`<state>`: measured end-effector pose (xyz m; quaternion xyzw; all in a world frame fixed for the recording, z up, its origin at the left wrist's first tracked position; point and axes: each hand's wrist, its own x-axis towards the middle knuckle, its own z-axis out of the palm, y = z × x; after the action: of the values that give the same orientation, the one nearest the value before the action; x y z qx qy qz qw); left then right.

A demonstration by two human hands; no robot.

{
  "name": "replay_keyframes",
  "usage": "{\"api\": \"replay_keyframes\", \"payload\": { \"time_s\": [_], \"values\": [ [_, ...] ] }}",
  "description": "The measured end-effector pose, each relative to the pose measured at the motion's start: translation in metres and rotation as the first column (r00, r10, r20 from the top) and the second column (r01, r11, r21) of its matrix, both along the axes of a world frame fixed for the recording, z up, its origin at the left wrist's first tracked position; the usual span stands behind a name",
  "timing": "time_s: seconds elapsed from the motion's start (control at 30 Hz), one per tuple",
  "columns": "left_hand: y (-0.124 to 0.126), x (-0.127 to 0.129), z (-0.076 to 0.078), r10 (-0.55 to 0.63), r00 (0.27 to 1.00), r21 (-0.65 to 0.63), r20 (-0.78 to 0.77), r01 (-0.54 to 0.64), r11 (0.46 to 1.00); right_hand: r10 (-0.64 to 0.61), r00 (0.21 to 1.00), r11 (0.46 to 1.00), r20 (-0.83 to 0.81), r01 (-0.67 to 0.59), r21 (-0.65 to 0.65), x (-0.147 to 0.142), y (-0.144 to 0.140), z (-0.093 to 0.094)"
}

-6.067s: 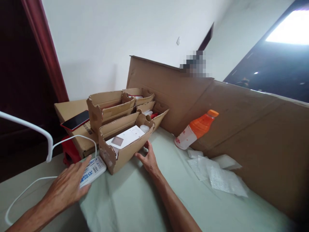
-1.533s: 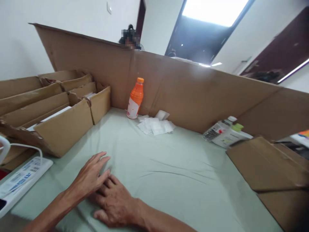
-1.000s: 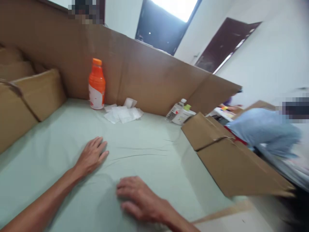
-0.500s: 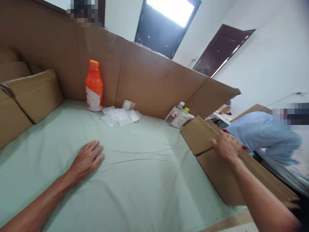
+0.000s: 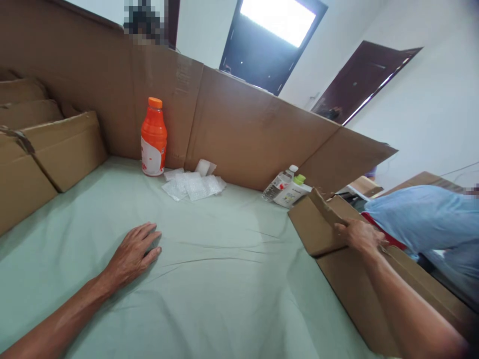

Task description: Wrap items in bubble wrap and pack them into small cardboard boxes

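Cardboard bins [image 5: 316, 227] sit at scene right, far and near one end to end; I see the right hand [image 5: 361, 237] over their top edges, fingertips partly hidden, can't tell if it's pinching anything. Progress, my read: hand is at the bins, nothing visibly lifted out; contents hidden, so remainder unclear. Bins look plain brown, creased, edges uneven. Left hand [image 5: 130, 254] lies palm-down on green cloth [image 5: 224, 309], fingers slightly spread, nothing held. Far side: bubble-wrap pieces [image 5: 194, 185], upright orange bottle [image 5: 153, 139].

Box [image 5: 318, 224] at right is matt cardboard; cloth [image 5: 232, 299] dull, creased. Orange bottle [image 5: 153, 134]: glossy plastic; bubble wrap [image 5: 194, 186] pimpled.
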<state>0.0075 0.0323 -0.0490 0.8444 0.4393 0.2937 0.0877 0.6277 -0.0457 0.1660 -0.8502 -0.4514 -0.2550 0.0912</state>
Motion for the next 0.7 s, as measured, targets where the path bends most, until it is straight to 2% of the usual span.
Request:
{"api": "replay_keyframes", "payload": {
  "time_s": [0.07, 0.17, 0.27, 0.3, 0.4, 0.5, 0.57, 0.63, 0.7],
  "values": [
    [0.000, 0.000, -0.001, -0.005, 1.000, 0.002, 0.010, 0.005, 1.000, -0.001, 1.000, 0.999, -0.009, 0.000, -0.035, -0.019, -0.004, -0.001],
    [-0.001, -0.001, -0.002, 0.001, 0.999, -0.010, 0.034, -0.001, 1.000, 0.084, 0.996, 0.993, -0.014, -0.085, -0.085, -0.058, -0.018, -0.007],
    [-0.002, -0.001, 0.003, 0.102, 0.990, -0.027, 0.096, -0.100, 0.995, 0.275, 0.961, 0.955, -0.023, -0.275, -0.107, -0.115, -0.041, -0.014],
    [-0.003, -0.001, 0.006, 0.136, 0.983, -0.026, 0.125, -0.134, 0.991, 0.390, 0.921, 0.916, -0.025, -0.390, -0.089, -0.138, -0.051, -0.015],
    [-0.004, -0.003, 0.013, 0.140, 0.967, -0.015, 0.213, -0.140, 0.990, 0.683, 0.730, 0.730, -0.013, -0.683, 0.010, -0.211, -0.081, -0.013],
    [-0.004, -0.004, 0.018, 0.063, 0.956, -0.036, 0.285, -0.055, 0.998, 0.819, 0.566, 0.571, -0.091, -0.821, 0.031, -0.269, -0.107, -0.007],
    [-0.005, -0.005, 0.021, 0.026, 0.941, -0.102, 0.338, 0.009, 0.995, 0.854, 0.503, 0.516, -0.132, -0.852, 0.092, -0.288, -0.122, -0.004],
    [-0.006, -0.004, 0.026, 0.012, 0.917, -0.210, 0.399, 0.079, 0.974, 0.853, 0.497, 0.522, -0.161, -0.827, 0.211, -0.292, -0.134, -0.008],
    [-0.008, -0.002, 0.034, 0.024, 0.898, -0.321, 0.440, 0.132, 0.938, 0.805, 0.539, 0.593, -0.246, -0.726, 0.350, -0.285, -0.143, -0.020]
  ]
}}
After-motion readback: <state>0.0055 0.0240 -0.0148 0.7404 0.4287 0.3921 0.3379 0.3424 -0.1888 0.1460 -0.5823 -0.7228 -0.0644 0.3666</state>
